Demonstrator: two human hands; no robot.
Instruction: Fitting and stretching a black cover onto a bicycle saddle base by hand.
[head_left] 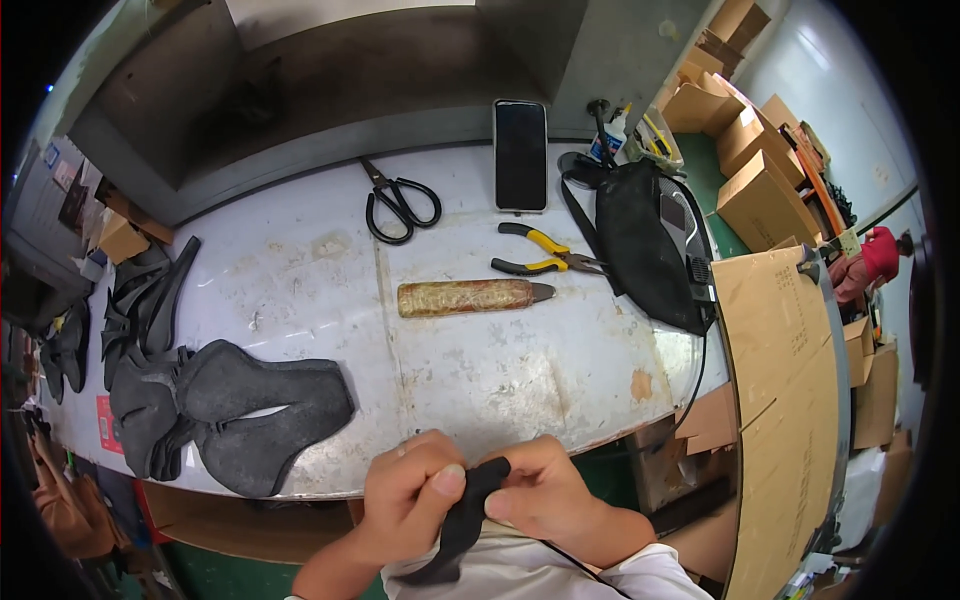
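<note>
Close to my body, just off the table's near edge, a strip-like black piece of soft material (pixel 462 530) hangs between my hands. My left hand (pixel 415 495) pinches it with the thumb on top, and my right hand (pixel 540 490) grips its upper end with thumb and curled fingers. The lower part of the piece drapes toward my lap. At the left of the table lie stacked dark grey cut shoe-upper pieces (pixel 265 410). A tape-wrapped knife (pixel 465 297) rests in the middle, its short blade pointing right.
Black-handled scissors (pixel 400 205), yellow-black pliers (pixel 548 252) and a phone (pixel 520 157) lie farther back. A black bag (pixel 650 240) with a cable sits at the right, near a glue bottle (pixel 612 135). Cardboard (pixel 780 400) borders the right side. A person in red (pixel 872 265) is beyond.
</note>
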